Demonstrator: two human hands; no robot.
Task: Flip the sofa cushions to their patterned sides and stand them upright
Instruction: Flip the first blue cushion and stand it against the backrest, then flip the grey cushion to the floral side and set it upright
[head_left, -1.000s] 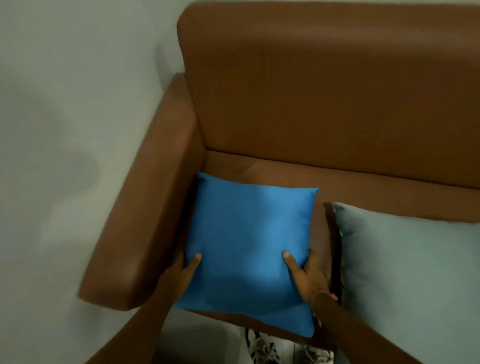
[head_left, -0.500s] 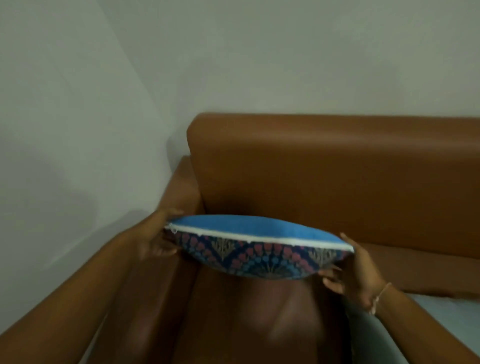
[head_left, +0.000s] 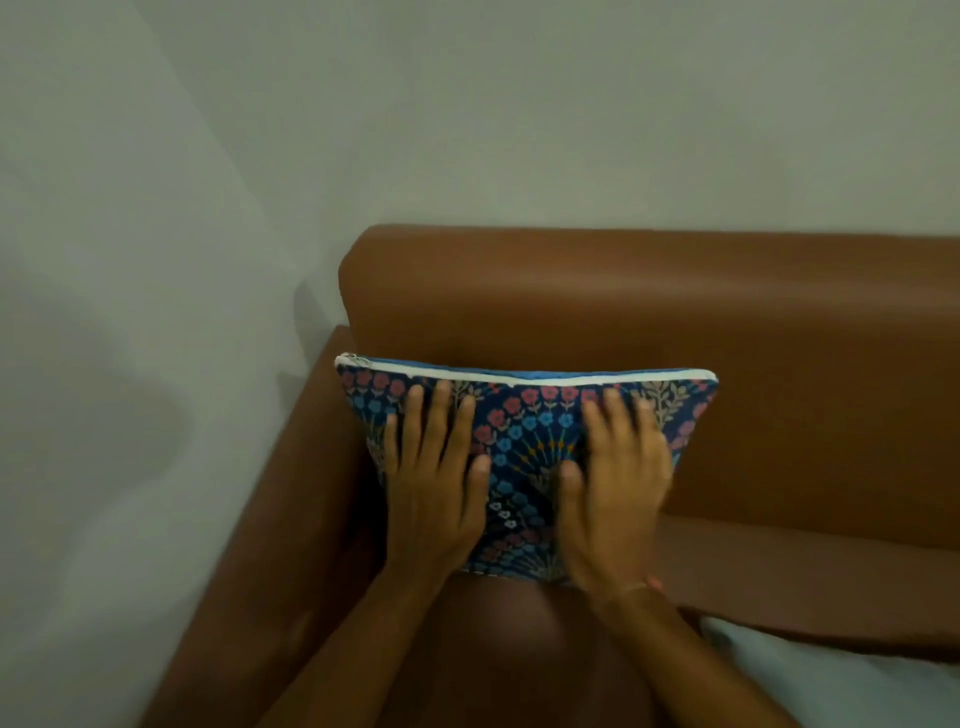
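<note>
- Head view shows the left hand (head_left: 434, 483) and the right hand (head_left: 613, 493) open and flat, with fingers spread, pressing on the patterned cushion (head_left: 524, 431).
- This cushion stands almost upright against the sofa backrest (head_left: 675, 312), in the corner by the armrest (head_left: 249, 545), long edge horizontal, zip edge up.
- A pale cushion (head_left: 831, 675) lies low on the right, nearer the right hand; probably it is next.

Both forearms are bare, with no sleeves in view. The left hand (head_left: 434, 483) carries no ring or band on its fingers or wrist. The right hand (head_left: 613, 488) is blurred; a thin, pale cord-like band (head_left: 626, 590) circles its wrist.
</note>
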